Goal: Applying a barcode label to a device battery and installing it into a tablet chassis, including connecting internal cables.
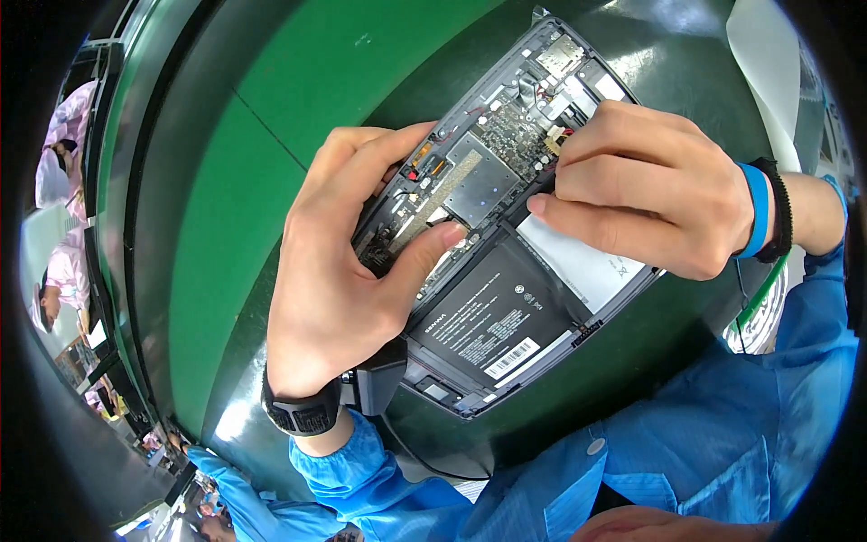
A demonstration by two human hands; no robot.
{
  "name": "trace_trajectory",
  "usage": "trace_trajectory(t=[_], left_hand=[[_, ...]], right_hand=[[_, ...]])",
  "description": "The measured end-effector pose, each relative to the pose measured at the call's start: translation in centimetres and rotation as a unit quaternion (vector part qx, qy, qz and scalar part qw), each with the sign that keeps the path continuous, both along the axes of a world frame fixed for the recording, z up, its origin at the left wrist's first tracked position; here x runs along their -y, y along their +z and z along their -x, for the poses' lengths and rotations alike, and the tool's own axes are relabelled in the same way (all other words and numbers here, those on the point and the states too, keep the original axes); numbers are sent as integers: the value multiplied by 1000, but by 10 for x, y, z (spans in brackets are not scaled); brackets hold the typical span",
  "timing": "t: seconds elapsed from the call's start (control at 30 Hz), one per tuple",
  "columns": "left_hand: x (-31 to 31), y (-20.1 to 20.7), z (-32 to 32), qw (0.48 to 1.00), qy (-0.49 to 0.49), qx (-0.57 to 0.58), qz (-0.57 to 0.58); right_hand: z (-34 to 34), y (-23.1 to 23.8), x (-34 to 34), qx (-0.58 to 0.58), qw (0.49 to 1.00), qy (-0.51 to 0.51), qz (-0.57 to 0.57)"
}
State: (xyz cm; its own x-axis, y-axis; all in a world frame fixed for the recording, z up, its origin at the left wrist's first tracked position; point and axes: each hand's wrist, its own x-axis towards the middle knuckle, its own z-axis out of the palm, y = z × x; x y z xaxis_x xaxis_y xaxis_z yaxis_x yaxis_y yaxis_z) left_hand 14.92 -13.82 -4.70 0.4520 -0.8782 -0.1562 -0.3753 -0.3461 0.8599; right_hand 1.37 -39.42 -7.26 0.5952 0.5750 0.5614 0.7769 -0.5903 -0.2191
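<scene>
An opened flat electronic device with a dark grey casing point(465, 404) lies tilted in front of me, its inside showing. Along its upper side runs a green-grey circuit board point(508, 135) with a silver metal plate point(486, 188). Below sit a black battery point(479, 312) with a white barcode label and a white panel point(578, 257). My left hand point(330, 257) clasps the casing's left edge, the thumb resting by the board. Over the board's right side, my right hand point(646, 190) is closed beside a small connector with red and yellow wires point(555, 137); its fingertips hide whatever they pinch.
The device rests on a dark, shiny work surface point(578, 361). Beyond it stretches a green strip point(226, 181) with a black rail along its left. A white sheet point(763, 72) curls at the upper right. Other people in pink sit at far left; a blue sleeve point(257, 497) shows at lower left.
</scene>
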Motion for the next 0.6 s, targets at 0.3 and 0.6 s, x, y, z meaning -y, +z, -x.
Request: trace_trajectory(t=[0.3, 0.6], left_hand=[[0, 3, -1, 1000, 2, 10, -2], [0, 2, 0, 999, 7, 36, 14]], right_hand=[[-9, 9, 1, -2, 999, 46, 30], [-16, 17, -30, -101, 995, -5, -21]])
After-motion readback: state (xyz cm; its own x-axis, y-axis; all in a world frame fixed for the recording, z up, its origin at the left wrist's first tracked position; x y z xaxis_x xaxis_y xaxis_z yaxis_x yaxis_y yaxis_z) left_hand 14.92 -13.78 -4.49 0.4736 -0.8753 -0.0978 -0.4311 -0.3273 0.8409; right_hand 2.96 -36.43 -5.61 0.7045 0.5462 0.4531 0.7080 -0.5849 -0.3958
